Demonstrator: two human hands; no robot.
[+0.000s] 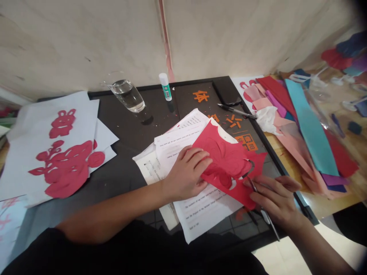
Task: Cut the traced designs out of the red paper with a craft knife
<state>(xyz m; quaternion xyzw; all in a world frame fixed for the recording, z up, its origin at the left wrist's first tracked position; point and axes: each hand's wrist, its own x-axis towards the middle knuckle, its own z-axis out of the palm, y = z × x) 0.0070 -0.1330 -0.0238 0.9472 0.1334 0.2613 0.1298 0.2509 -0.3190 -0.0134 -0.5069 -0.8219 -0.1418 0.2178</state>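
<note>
A sheet of red paper (229, 164) with cut-out shapes lies on top of several printed white pages (183, 143). My left hand (186, 173) rests flat on the red sheet's left edge, pressing it down. My right hand (272, 198) holds a slim metal craft knife (262, 206) like a pen, and its tip is near the lower right part of the red sheet. The blade tip is hidden by my fingers and the paper.
Near the back of the dark tabletop stand a glass of water (127, 96) and a glue stick (165, 87). Orange paper cut-outs (200, 96), a black phone (226, 91) and a pen (236, 110) lie close by. Red cut-outs on white sheets (63, 152) lie left; coloured paper strips (311, 128) lie right.
</note>
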